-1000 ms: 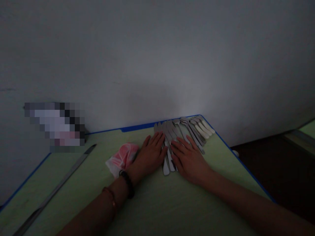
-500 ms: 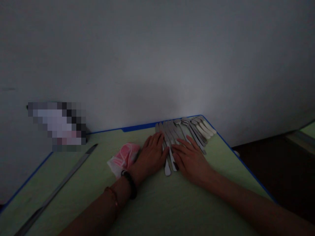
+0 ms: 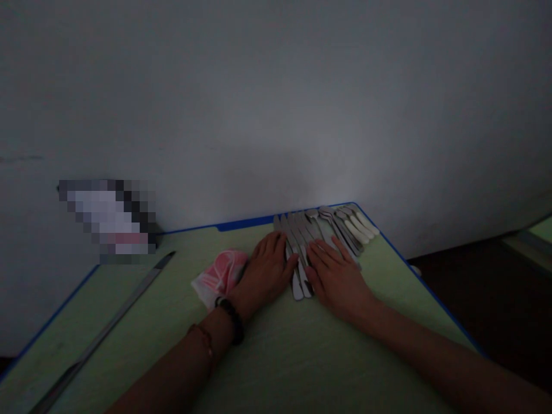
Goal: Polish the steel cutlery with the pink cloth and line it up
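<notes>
Several metal table knives (image 3: 297, 287) lie side by side at the far side of the table, handles toward me. My left hand (image 3: 268, 265) rests flat along their left side, fingers stretched out, thumb against a handle. From the right, my right hand (image 3: 340, 279) lies open over the knives, covering part of the row. Beyond its fingertips are several metal spoons (image 3: 330, 217). Farther right sits a group of cutlery with white handles (image 3: 362, 227). Neither hand grips anything.
A crumpled pink and white cloth (image 3: 224, 273) lies beside my left wrist. A long, narrow grey strip (image 3: 125, 307) runs along the left of the green table (image 3: 276, 362) with blue edging. A blurred-out object (image 3: 106, 215) leans near the grey wall (image 3: 276, 103).
The handle ends of the two nearest knives have come closer together and more level; the left one has shifted right and away from me. Both hands have shifted slightly right.
</notes>
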The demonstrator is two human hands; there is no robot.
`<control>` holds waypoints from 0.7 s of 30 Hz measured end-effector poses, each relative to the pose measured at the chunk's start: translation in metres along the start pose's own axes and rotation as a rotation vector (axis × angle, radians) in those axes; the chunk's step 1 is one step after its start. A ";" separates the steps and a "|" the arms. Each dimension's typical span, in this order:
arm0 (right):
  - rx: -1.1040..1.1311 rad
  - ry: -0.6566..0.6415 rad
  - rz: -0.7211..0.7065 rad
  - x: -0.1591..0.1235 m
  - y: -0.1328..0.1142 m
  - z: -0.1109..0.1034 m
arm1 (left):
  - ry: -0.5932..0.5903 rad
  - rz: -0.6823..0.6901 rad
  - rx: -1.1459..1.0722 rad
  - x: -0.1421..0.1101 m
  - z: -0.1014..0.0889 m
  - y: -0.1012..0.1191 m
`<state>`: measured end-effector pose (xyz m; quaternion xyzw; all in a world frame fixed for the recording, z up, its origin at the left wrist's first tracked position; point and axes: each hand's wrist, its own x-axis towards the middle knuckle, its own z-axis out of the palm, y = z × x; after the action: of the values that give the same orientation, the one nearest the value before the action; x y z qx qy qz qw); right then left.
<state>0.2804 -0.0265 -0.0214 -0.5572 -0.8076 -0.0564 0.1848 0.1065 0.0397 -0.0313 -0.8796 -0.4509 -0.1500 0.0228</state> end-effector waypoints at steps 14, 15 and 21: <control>-0.037 -0.015 0.021 -0.001 0.000 0.003 | -0.107 0.144 -0.038 0.000 -0.001 0.001; -0.036 -0.014 0.020 -0.002 0.000 0.003 | -0.117 0.141 -0.040 0.001 -0.001 0.001; -0.044 -0.021 0.021 -0.002 -0.001 0.002 | -0.117 0.118 -0.035 0.002 0.001 0.000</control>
<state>0.2798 -0.0276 -0.0240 -0.5699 -0.8023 -0.0663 0.1647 0.1082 0.0416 -0.0312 -0.9121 -0.3962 -0.1047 -0.0102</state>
